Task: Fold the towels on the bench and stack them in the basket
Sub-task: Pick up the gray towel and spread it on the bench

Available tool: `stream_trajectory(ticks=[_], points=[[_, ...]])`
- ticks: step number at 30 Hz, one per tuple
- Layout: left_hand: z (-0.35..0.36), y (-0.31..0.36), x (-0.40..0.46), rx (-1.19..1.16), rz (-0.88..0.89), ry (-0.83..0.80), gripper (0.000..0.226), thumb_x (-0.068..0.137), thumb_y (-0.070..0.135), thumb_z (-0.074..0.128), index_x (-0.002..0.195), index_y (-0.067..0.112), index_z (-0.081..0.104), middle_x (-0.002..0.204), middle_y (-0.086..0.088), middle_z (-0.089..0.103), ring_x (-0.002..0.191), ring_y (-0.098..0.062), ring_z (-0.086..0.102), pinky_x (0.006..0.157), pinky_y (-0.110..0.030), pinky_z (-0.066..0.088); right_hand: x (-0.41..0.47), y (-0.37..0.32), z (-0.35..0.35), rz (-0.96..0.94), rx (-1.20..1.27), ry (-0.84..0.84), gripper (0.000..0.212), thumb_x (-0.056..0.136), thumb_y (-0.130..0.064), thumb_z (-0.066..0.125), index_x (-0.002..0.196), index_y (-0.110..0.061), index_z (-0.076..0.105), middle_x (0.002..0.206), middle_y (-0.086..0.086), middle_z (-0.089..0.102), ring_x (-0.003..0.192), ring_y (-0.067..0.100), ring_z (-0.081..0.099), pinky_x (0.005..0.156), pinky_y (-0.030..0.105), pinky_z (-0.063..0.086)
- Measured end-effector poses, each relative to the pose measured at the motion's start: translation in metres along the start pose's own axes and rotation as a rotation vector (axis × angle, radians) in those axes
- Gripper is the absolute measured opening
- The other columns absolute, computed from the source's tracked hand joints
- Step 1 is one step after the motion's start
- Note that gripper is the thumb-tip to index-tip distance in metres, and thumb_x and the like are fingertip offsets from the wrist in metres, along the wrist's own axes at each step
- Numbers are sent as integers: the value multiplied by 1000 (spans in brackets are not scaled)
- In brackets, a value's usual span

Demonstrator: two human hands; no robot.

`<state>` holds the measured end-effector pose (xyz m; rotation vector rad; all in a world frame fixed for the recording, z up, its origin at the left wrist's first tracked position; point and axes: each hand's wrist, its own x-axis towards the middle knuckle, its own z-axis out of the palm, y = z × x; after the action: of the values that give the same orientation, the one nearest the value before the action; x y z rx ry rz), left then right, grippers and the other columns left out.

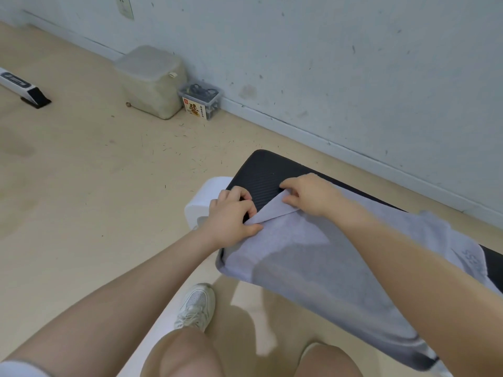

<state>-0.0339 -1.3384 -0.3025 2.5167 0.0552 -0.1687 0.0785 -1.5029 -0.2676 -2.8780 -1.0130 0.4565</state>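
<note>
1. Room: pale scuffed wall (353, 63) on the far side, beige floor (81, 172) littered with small dark specks. No basket is in view.
2. Worktop (272, 170): black, ribbed padded surface running from far left to near right, on a white base (201, 202) that shows at its left end. It carries the task's thing.
3. Towel (313, 257): light grey, spread over most of the worktop, its near edge draping over the side and its right part bunched. Far-left corner is turned back onto the cloth, so a fold looks just begun; judged early in the task.
4. Storage tub (152, 80): frosted plastic, lidded, against the wall at far left. Just to its right sits a small clear box (201, 102) with a red label and dark contents.
5. Left hand (231, 216): fingers curled, thumb on top, pinching the towel's left edge at the worktop end. Probably anchors the cloth so the fold line stays put.
6. Right hand (310, 194): fingers bent, pinching the turned-back corner from the far side. Probably draws that corner taut to align the edges.
7. Shoe (196, 306): white trainer on the floor near the worktop's near side.
</note>
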Motion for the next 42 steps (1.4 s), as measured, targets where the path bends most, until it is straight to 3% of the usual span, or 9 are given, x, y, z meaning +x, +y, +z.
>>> stream_trajectory(ticks=[4, 10, 17, 22, 25, 30, 32, 37, 42], points=[[-3, 6, -3, -231, 99, -77, 27, 75, 21, 64, 65, 27, 40, 86, 1, 57, 79, -12, 46, 72, -22, 38, -1, 2, -9, -28, -133, 19, 15, 92, -25, 51, 100, -17, 61, 106, -1, 47, 98, 24, 54, 68, 29, 37], [-22, -5, -4, -736, -92, -290, 25, 73, 29, 68, 73, 26, 43, 67, 10, 45, 64, -13, 42, 55, -29, 34, -5, -4, -21, -47, -90, 239, 15, 97, -25, 41, 100, -12, 48, 107, 4, 55, 87, 30, 55, 65, 33, 43], [-31, -27, -25, -694, -227, -511, 27, 85, 17, 67, 107, 14, 52, 56, 5, 52, 44, -11, 32, 49, -22, 27, 10, -6, -17, -25, -98, 181, 5, 89, -8, 40, 88, -9, 44, 86, 10, 44, 77, 28, 44, 62, 37, 39], [-24, -36, -32, -573, -242, -381, 25, 74, 39, 66, 72, 16, 56, 47, 3, 48, 48, -20, 38, 58, -37, 31, 4, -13, -7, -1, 251, 234, 23, 77, -21, 50, 57, -15, 40, 80, 9, 59, 83, 30, 56, 65, 31, 42], [-19, -34, -33, -417, -218, -385, 41, 79, 40, 68, 54, 17, 45, 45, 1, 46, 51, -20, 39, 57, -29, 36, 1, -14, 3, 188, 470, 389, 9, 88, -20, 58, 82, -14, 58, 78, 1, 58, 76, 18, 53, 63, 23, 34], [-12, -27, -41, -429, -195, -385, 49, 81, 24, 70, 53, 17, 31, 53, 3, 29, 48, -9, 25, 47, -19, 21, 1, -6, 13, 194, 165, 157, 51, 88, -5, 53, 138, -15, 45, 141, 12, 36, 121, 27, 47, 97, 27, 37], [-10, -26, -46, -486, -217, -403, 43, 82, 25, 69, 57, 16, 34, 62, -3, 30, 59, -14, 28, 54, -23, 21, 2, -6, 12, 183, 11, 82, 52, 92, -13, 52, 142, -12, 38, 149, 10, 26, 126, 29, 44, 100, 37, 41], [-10, -27, -51, -599, -321, -410, 36, 82, 24, 70, 60, 15, 43, 60, 3, 44, 58, -11, 42, 54, -17, 38, 2, -5, 4, 232, -13, 136, 26, 91, -10, 52, 116, -2, 54, 119, 15, 52, 104, 35, 55, 85, 36, 44], [-16, -35, -52, -596, -341, -393, 26, 73, 23, 78, 71, 18, 53, 70, 3, 53, 64, -11, 46, 59, -20, 40, -10, 1, 1, 208, 44, 181, 39, 86, 5, 39, 122, 2, 52, 116, 20, 60, 106, 35, 55, 84, 36, 44]])
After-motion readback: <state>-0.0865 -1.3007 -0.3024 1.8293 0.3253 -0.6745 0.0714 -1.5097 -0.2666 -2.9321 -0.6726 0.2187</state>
